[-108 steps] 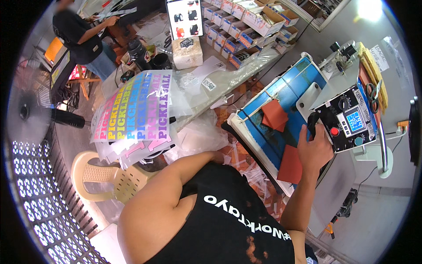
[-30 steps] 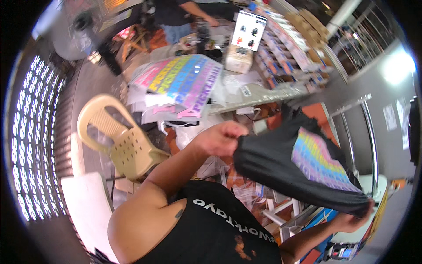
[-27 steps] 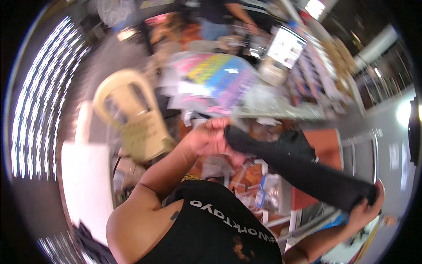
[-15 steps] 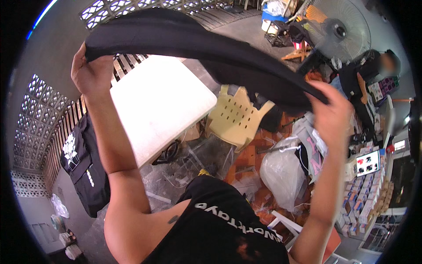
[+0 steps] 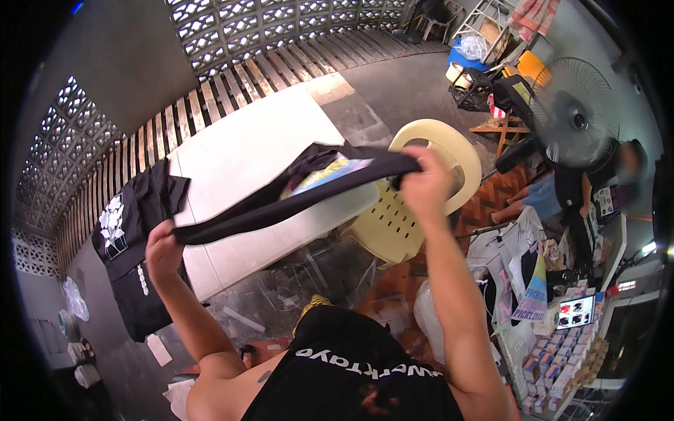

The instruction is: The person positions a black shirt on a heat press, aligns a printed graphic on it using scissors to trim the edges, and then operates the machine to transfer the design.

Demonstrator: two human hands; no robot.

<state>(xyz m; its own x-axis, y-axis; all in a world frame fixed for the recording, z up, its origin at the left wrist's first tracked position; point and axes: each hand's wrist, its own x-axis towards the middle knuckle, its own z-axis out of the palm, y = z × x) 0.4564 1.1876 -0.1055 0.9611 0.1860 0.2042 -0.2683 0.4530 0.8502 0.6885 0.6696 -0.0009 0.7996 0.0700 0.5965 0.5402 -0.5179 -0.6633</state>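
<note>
A black garment, apparently a shirt with a colourful print, is stretched between my two hands above the white table. My left hand is closed on its lower left end, near the table's front edge. On the other end, my right hand grips the cloth in front of the cream plastic chair; motion blurs this hand. The print shows only in part between the folds. Left of my left hand, black shirts with white prints hang over the table's left end.
A standing fan is at the right, with a person beyond it. Nearer stand stacked small boxes, a lit screen and a white plastic bag. Wooden slats line the pierced block wall behind the table.
Both hands have come down toward me with the black shirt, and the right has moved left. The shirt's colourful print now shows. My view has shifted, revealing more of the table and wall.
</note>
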